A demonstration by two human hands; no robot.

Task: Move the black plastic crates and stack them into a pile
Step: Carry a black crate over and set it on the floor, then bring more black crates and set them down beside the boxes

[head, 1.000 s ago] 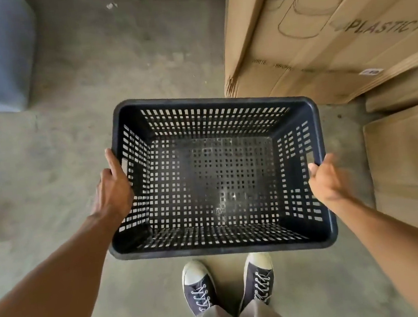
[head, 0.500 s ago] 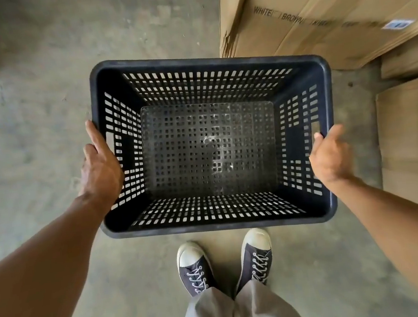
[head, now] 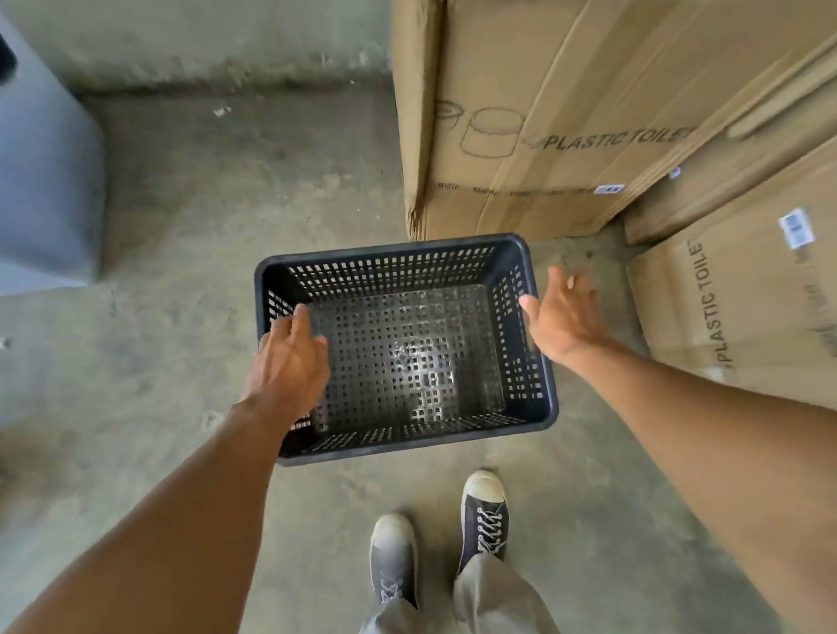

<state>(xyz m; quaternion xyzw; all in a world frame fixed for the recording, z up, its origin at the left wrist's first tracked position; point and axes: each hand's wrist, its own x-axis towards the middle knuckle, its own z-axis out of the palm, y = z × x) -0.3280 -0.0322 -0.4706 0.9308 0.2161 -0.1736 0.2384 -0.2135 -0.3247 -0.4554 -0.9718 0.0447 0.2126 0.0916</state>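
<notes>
A black perforated plastic crate [head: 415, 434] sits upright on the concrete floor just ahead of my feet, and it holds nothing. My left hand [head: 288, 362] hovers over the crate's left rim with relaxed fingers and grips nothing. To the right, my right hand [head: 562, 313] is spread open beside the right rim, just clear of it. I see no other crate plainly in this view.
Large cardboard boxes [head: 589, 92] marked "PLASTIC TOILET" stand behind and right of the crate, the nearest almost touching its far right corner. A grey-blue block [head: 16, 194] with a dark grille on top stands at the far left. Bare concrete floor [head: 191, 340] lies between them.
The crate has gone down from a carried height onto the floor. Both hands have let go of its side handles and opened.
</notes>
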